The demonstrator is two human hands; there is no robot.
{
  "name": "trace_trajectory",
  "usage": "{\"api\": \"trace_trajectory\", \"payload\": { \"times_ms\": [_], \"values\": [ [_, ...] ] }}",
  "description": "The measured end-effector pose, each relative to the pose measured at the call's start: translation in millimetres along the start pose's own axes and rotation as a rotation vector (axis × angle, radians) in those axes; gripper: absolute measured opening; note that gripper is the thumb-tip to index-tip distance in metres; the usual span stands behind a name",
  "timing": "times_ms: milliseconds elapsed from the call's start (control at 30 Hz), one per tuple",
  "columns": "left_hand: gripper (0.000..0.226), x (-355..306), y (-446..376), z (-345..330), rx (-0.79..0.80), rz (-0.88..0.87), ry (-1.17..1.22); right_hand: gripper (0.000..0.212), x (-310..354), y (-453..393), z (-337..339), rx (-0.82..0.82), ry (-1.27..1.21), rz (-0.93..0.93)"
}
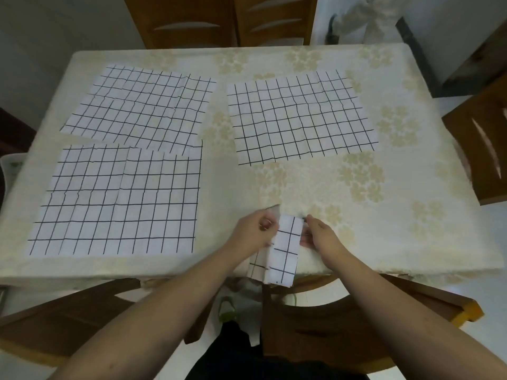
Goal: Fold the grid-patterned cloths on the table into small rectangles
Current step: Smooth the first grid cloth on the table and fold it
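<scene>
Clearly the folded grid cloth [285, 248] is thin, limp, light — left hand [253, 234] and right hand [319, 237] each pinch a side edge near its top; corners suit gripping best.

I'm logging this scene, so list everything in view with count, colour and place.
flat cloths: three, white with black grid, spread on the table's left and far middle.
folded cloth: one, same pattern, near edge, hanging partly over it.
table: one, cream floral cover, centre.
chairs: several, brown wood, around the table.
left hand: fingers pinch the folded cloth's left side.
right hand: fingers pinch its right side.
</scene>
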State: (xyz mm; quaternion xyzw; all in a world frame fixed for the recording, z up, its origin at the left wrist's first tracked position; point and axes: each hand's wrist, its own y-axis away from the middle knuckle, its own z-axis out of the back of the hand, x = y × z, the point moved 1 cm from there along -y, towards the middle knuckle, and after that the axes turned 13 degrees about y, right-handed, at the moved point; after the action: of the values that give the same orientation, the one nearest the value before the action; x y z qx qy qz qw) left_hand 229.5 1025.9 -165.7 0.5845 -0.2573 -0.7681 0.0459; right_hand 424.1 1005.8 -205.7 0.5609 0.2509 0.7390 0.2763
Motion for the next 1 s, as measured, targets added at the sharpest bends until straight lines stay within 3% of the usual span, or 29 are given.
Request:
{"api": "trace_trajectory", "payload": {
  "times_ms": [133,233,367,467,500,600,700,867,1000],
  "values": [
    [0.029,13,8,-30,0.174,0.014,-0.184,0.049,-7,-2,-1,0.024,0.029,0.011],
    [0.027,28,22,-32,0.190,0.001,-0.210,0.041,-6,-1,-2,0.011,0.038,0.028],
    [0.022,50,35,-18,0.101,0.042,-0.120,0.044,2,-9,-6,-0.018,0.181,0.051],
    [0.026,59,40,-5,-0.014,0.065,-0.069,0.026,15,-8,-9,-0.052,0.335,0.102],
    [0.030,59,41,-2,-0.056,0.060,-0.046,0.031,21,-7,-9,-0.048,0.349,0.118],
    [0.054,60,39,7,-0.164,0.070,-0.023,0.036,32,-2,-11,0.001,0.292,0.185],
    [0.069,61,30,17,-0.135,0.140,0.019,0.036,37,5,-14,0.098,0.144,0.202],
    [0.038,61,13,44,-0.017,0.196,0.215,0.028,37,15,-14,0.212,-0.279,0.165],
    [0.044,55,2,66,-0.057,0.262,0.510,0.025,28,16,-4,0.206,-0.365,0.085]
  ]
}}
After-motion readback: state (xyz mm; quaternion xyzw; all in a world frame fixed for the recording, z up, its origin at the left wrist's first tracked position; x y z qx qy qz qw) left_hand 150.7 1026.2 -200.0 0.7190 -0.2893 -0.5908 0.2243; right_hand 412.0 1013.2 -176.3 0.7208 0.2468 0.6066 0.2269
